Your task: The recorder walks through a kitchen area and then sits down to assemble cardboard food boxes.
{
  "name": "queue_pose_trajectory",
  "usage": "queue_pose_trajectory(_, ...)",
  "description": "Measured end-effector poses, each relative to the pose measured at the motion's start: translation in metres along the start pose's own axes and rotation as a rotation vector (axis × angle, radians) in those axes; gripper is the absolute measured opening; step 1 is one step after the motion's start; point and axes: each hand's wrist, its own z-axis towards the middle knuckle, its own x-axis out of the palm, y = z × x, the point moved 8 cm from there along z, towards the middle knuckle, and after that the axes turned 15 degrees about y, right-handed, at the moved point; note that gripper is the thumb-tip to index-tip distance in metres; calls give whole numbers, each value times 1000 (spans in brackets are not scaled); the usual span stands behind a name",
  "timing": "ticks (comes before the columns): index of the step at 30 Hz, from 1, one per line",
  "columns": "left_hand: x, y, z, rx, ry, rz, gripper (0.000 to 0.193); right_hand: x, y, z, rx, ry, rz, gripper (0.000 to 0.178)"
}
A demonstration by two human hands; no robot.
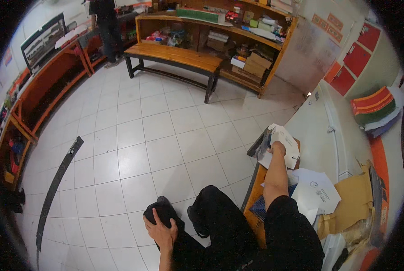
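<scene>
My left hand [161, 230] rests on my dark-clad left knee [159, 211], its fingers spread and holding nothing. My right arm stretches forward over a wooden bench [250, 192] at my right. At the bench's far end my right hand [277, 148] is closed among dark items, beside a white printed card or carton [286, 137]. What its fingers grip is small and partly hidden. Closer to me, another white printed sheet or carton [317, 189] lies beside my forearm. A dark blue patterned thing [258, 210] shows partly under my arm.
Torn brown cardboard [348, 203] leans by a pale cabinet [319, 122] on my right. Ahead, a wooden bench with dark legs [179, 56] stands before loaded shelves [274, 67]. A black strip [57, 185] lies on the tiled floor. Another person [106, 29] stands far left by orange-framed worktables [48, 86].
</scene>
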Motion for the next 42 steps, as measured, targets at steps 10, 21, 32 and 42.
queue_pose_trajectory(10, -2, 0, 3, 10, 9, -18, 82, -28, 1, 23, 38, -46, -141, 64)
queue_pose_trajectory(21, -2, 4, 2, 9, -11, -11, 81, -132, -4, -27, 52, -441, -60, 32)
queue_pose_trajectory(32, 1, -9, 3, 23, -75, -8, 78, -207, 106, -106, -519, -1219, 9, 14)
queue_pose_trajectory(42, -187, -102, -84, 584, -528, 5, 70, 151, 172, -431, -1844, 264, -484, 17)
